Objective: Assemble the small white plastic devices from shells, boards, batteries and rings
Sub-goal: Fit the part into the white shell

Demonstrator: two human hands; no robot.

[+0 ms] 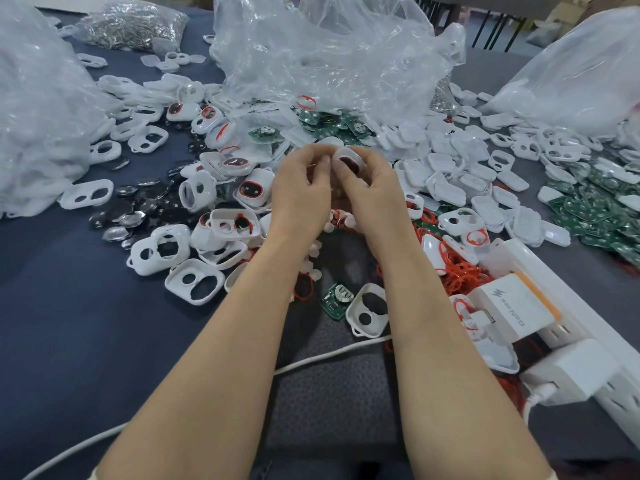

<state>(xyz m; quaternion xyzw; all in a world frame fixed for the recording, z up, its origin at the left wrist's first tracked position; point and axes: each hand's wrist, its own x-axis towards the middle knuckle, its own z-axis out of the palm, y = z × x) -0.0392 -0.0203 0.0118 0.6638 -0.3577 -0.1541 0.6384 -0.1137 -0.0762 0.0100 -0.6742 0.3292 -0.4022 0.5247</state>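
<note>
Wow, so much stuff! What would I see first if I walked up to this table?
The left hand and right hand pinch one small white shell in the middle. Behind them towers a crumpled clear plastic bag. A pile of red rings glows at the right, beside a white power strip.

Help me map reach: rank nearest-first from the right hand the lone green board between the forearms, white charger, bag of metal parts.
1. Green board, below the right hand.
2. White charger, lower right.
3. Bag of metal parts, far upper left.
</note>
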